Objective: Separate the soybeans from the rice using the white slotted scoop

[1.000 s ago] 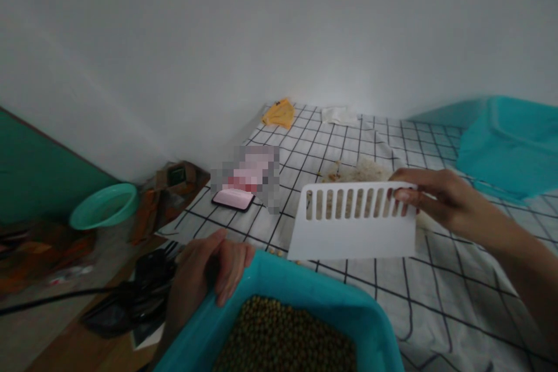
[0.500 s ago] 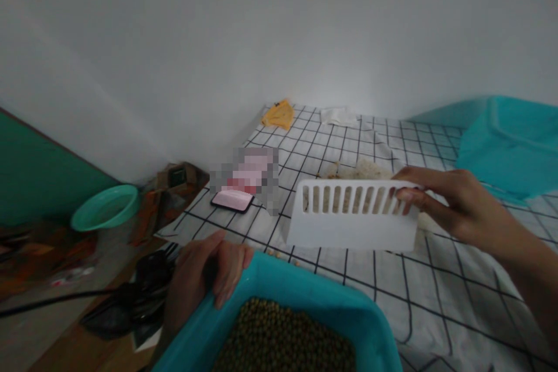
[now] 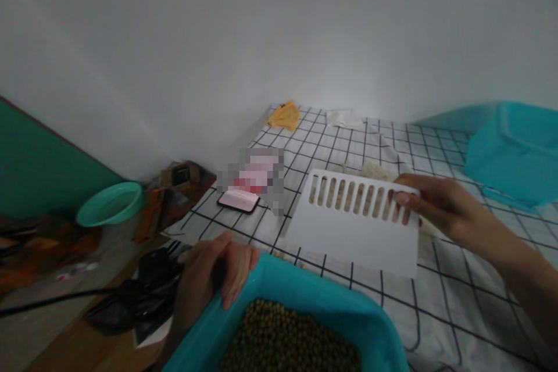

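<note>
My left hand is closed over the near-left rim of a teal plastic tub, fingers bent over its edge. Small round greenish-brown beans fill the visible bottom of the tub. In my right hand is a white slotted plastic panel, pinched at its upper right corner, thumb on the near face and a finger showing through the slots. The panel tilts above the checked tablecloth, just beyond the tub. Behind it a pale clumped material is partly hidden.
A phone, partly blurred out, lies left on the checked tablecloth. Farther back are a yellow cloth-like piece and a white one. A teal container stands at right. A green basin and black bag lie lower left.
The white panel has tipped flatter, its lower edge coming nearer to the tub, so more of its face shows. My left hand stays on the rim. The whole view has shifted slightly.
</note>
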A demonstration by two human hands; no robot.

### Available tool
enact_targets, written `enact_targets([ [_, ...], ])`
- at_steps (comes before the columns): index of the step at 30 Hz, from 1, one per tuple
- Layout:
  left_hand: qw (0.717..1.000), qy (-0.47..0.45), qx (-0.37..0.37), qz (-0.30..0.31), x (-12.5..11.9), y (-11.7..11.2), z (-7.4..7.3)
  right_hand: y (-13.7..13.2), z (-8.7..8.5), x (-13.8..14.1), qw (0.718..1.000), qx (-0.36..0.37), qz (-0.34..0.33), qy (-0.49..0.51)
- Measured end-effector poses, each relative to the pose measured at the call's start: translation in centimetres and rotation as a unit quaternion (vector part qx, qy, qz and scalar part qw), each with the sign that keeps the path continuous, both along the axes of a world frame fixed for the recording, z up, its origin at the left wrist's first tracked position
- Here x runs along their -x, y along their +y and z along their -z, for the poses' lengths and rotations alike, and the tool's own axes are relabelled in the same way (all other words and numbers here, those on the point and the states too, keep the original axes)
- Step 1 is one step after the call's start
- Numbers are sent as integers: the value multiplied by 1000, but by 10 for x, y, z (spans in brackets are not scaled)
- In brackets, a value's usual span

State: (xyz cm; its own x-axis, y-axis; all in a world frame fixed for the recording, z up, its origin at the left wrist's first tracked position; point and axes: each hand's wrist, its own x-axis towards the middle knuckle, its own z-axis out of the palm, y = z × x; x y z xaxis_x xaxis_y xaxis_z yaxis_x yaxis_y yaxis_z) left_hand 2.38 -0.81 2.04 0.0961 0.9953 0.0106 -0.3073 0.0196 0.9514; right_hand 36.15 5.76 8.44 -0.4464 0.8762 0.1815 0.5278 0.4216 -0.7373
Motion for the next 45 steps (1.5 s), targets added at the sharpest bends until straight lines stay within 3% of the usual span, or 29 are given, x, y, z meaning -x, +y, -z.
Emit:
enact_targets([
  [7,1000,3,-8,-1,1,2,4,2,15,4,994,99,13,43],
  [24,1000,15,4,-24,-5,-1,-2,7,28,19,981,178,-37,69],
  [29,1000,8,4,-29,-3,1,0,9,26,10,979,187,-56,60],
  [34,999,27,5,26,2,4,1,10,27,8,974,205,-70,62],
  [40,998,-17,45,-43,-2,0,-1,8,29,17,969,215,-77,93],
  [45,998,-8,40,-39,-4,-1,-1,5,15,12,976,175,-78,100],
])
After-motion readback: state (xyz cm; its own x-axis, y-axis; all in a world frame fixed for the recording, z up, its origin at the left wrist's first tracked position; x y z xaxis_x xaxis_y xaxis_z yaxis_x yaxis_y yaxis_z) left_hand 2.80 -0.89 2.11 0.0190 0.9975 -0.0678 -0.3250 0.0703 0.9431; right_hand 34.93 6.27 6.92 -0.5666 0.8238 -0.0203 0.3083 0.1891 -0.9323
